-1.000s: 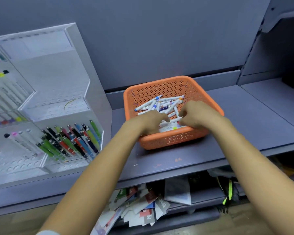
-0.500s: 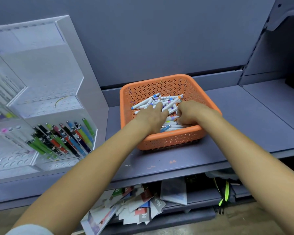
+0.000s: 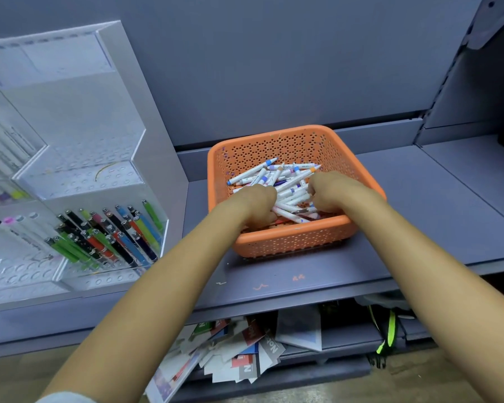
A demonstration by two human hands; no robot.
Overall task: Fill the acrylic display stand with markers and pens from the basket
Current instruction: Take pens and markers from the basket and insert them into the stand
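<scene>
Left hand (image 3: 256,203): fingers curled into white markers (image 3: 288,191) in orange basket (image 3: 291,242); grip hidden.
Right hand (image 3: 332,193): likewise curled, across the pile; grip hidden.

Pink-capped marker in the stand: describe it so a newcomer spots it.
Find the clear acrylic stand left of the orange basket. On its low tier, left of the coloured pens, leans a row of white markers. The pink-capped marker sits between a black cap and grey caps.
</scene>
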